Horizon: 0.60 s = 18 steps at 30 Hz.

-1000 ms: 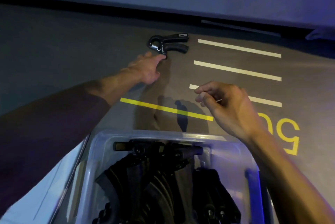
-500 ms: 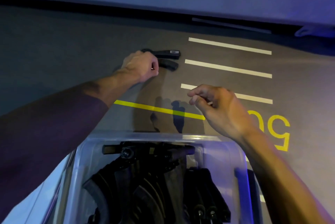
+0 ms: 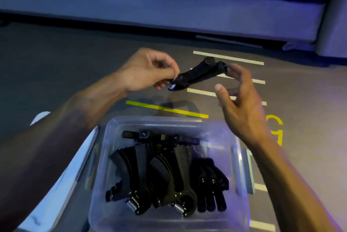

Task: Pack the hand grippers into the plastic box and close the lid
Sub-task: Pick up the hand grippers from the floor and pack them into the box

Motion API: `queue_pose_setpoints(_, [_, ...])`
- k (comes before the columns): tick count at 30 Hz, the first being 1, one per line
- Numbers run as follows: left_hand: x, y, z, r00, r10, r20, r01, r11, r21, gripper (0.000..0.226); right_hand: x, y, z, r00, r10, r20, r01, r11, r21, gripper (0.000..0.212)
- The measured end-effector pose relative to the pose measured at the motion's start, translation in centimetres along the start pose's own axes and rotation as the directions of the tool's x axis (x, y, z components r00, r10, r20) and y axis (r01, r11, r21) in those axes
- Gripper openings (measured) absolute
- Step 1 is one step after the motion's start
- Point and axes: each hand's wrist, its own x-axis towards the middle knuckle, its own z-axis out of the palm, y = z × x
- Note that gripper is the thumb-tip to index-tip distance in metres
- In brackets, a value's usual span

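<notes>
Box [image 3: 112, 156]: clear, lid off, lower centre; black grippers [image 3: 161, 175] piled inside.
Left hand [image 3: 146, 71]: pinching one gripper [image 3: 195, 74] above it.
Right hand [image 3: 240, 100]: spread, fingertips by its handles.

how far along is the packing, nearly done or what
Mostly done by the look of it. Several black hand grippers already lie in the clear plastic box. In hand: the left hand holds one more black gripper by its spring end above the floor, and the open right hand reaches for its handles. Left: put that one in, then fit the white lid lying beside the box.
</notes>
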Motion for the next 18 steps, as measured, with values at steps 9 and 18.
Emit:
queue_pose_setpoints(9, [-6.5, -0.3, 3.7, 0.990, 0.106, 0.091, -0.106, 0.994, -0.010, 0.007, -4.9, -1.5, -5.5, 0.993, -0.119, 0.007, 0.119, 0.993, 0.008, 0.023])
queue_pose_setpoints(18, [-8.6, -3.0, 5.6, 0.941, 0.150, 0.305, -0.338, 0.497, 0.799, 0.033, -7.7, -1.8, -6.2, 0.967, -0.139, 0.213, 0.198, 0.937, -0.288, 0.020])
